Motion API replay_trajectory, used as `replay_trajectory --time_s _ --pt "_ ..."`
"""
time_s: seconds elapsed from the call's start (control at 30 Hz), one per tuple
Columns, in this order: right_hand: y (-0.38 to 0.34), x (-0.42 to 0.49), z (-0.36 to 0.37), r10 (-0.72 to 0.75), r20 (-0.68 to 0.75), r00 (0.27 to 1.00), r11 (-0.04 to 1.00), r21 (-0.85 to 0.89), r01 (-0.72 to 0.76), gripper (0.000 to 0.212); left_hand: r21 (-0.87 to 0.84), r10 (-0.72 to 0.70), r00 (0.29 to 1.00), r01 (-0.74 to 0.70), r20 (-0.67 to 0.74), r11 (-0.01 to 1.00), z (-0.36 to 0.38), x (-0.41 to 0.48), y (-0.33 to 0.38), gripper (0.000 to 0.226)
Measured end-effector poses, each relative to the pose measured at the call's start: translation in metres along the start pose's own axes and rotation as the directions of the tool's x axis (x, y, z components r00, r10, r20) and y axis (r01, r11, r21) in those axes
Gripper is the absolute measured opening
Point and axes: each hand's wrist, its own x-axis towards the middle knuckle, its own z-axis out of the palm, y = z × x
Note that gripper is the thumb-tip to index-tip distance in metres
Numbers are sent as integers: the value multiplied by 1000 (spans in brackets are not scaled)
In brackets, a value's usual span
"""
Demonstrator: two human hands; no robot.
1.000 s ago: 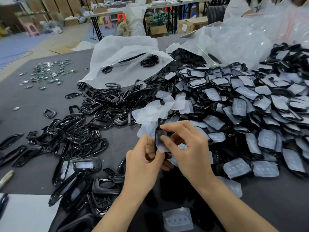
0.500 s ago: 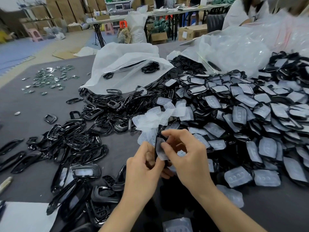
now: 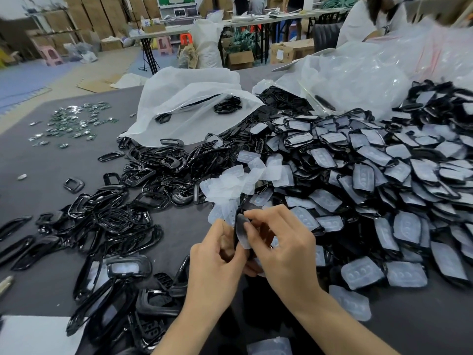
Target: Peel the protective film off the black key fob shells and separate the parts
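Observation:
Low in the middle of the head view, my left hand [image 3: 216,260] grips a black key fob shell [image 3: 236,231] held upright on edge. My right hand [image 3: 284,247] pinches the clear protective film [image 3: 243,233] on the shell's face between thumb and forefinger. Much of the shell is hidden behind my fingers. Just above my hands lies a heap of peeled clear films [image 3: 238,180]. A large pile of film-covered black shells [image 3: 371,180] spreads to the right. Bare black frames [image 3: 122,216] lie in a pile to the left.
A white plastic bag [image 3: 189,108] with a few black parts lies behind the piles, and clear bags [image 3: 363,70] rise at the back right. Small shiny metal pieces [image 3: 74,124] are scattered far left on the grey table [image 3: 46,165]. A white sheet [image 3: 33,334] lies bottom left.
Both hands have stayed on the same shell and film. The camera has tipped up slightly, so the hands and the piles sit a little lower in view.

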Motion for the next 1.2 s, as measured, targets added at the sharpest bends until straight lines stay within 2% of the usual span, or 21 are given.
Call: replay_trajectory --time_s 0.1,0.33,0.43,0.53,0.6,0.8,0.93,1.0,1.03,1.2 --pt "0 0 -1 41 21 999 998 43 -42 6 24 29 1000 -29 7 999 1 -1 3 34" --pt "0 3 -2 -12 87 996 999 40 9 5 130 140 990 -138 -7 982 1 -2 5 37" --pt "-1 5 -5 77 136 988 987 126 -95 6 251 225 974 -220 13 942 -1 0 3 40" --pt "1 15 -12 292 246 924 887 293 -358 30 284 216 975 -222 53 933 -6 2 -1 38" --pt "4 21 -18 343 322 883 823 350 -447 29 253 175 978 -199 113 947 -8 3 -2 32" --pt "7 22 -20 377 407 832 735 415 -536 29 174 160 973 -188 164 967 -8 2 2 28" --pt "8 23 -21 382 507 773 576 523 -628 29 55 148 970 -161 191 985 -7 1 4 15" --pt "6 22 -20 386 526 758 493 577 -651 22 -20 131 970 -130 205 991 -5 -1 5 14" --pt "5 22 -19 395 517 760 483 586 -650 19 -40 122 970 -116 208 992 -5 -2 5 14" --pt "4 22 -19 400 395 827 654 509 -560 24 -108 63 973 -40 221 993 -5 -2 4 10"
